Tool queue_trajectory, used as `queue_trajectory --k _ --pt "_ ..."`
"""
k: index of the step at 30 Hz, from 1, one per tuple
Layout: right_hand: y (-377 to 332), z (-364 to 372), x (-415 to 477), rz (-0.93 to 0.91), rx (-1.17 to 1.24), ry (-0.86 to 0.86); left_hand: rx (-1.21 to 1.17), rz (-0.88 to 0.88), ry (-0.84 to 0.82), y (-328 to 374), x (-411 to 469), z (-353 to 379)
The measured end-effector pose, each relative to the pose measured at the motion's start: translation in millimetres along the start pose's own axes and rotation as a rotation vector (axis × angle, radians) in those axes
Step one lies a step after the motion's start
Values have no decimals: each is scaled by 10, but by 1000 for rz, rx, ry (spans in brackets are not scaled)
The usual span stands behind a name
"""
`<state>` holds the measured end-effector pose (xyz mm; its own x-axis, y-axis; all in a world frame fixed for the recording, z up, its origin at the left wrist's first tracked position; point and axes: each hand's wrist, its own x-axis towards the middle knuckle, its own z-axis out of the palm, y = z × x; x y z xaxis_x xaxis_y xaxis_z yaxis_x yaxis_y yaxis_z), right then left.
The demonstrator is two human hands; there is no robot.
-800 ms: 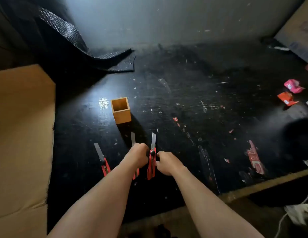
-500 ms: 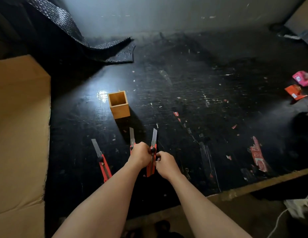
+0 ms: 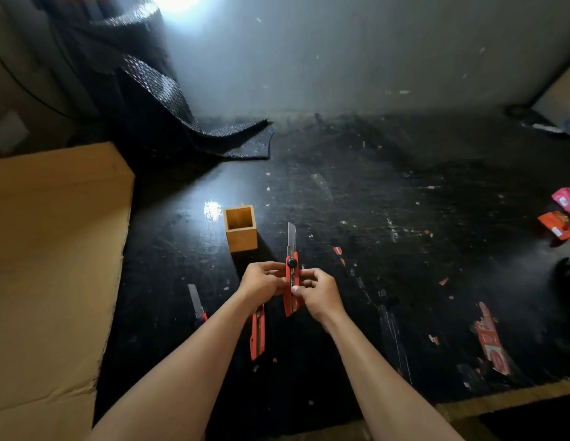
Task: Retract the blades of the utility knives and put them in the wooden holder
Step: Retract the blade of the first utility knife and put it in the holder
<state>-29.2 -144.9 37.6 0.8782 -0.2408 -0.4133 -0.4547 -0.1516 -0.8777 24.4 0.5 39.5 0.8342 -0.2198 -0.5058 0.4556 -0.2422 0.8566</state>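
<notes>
Both hands, left (image 3: 264, 279) and right (image 3: 318, 292), grip the red knife (image 3: 291, 283), blade extended, just near of the holder (image 3: 240, 228). Knife now raised off the table (image 3: 404, 249).

A left forearm (image 3: 188, 361) hides the handle of the leftmost utility knife (image 3: 196, 303); a left hand (image 3: 261, 280) covers the front of a second knife (image 3: 257, 335). Fingers (image 3: 304, 283) mask the held knife (image 3: 291, 281) mid-body. Red wrappers (image 3: 563, 214) run off the right edge, print unreadable.
</notes>
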Motion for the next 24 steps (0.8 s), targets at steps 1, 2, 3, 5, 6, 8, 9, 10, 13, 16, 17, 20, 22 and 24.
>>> queue_trajectory --k 1,2,3,5,6,8,9,10,13,16,17,20,22,24 --pt "-104 11 4 -32 13 -9 -32 20 -9 102 -29 -69" --pt "-212 28 14 -62 32 -18 -66 39 -14 206 -58 -131" --pt "-320 49 25 -94 47 -25 -92 57 -13 312 -92 -197" --pt "-546 91 49 -157 45 -49 -119 95 12 512 -157 -327" --pt "-664 111 59 -191 42 -62 -131 115 27 615 -189 -390" --pt "-900 145 73 -255 49 -81 -179 155 47 808 -256 -520" --pt "-1017 160 78 -283 55 -87 -203 176 52 901 -298 -584" --pt "-1143 172 74 -315 60 -98 -222 199 54 994 -344 -645" --pt "-1511 199 54 -417 41 -126 -257 285 68 1261 -500 -818" --pt "-1832 230 62 -584 -57 -81 -240 355 75 1484 -628 -943" --pt "-1939 232 68 -644 -104 -60 -231 378 77 1546 -657 -975" --pt "-2245 224 88 -787 -228 -41 -216 437 102 1714 -708 -1041" --pt "-2400 213 99 -851 -305 -22 -199 475 125 1818 -710 -1090" --pt "-2511 199 113 -889 -335 -5 -181 506 148 1907 -706 -1135"
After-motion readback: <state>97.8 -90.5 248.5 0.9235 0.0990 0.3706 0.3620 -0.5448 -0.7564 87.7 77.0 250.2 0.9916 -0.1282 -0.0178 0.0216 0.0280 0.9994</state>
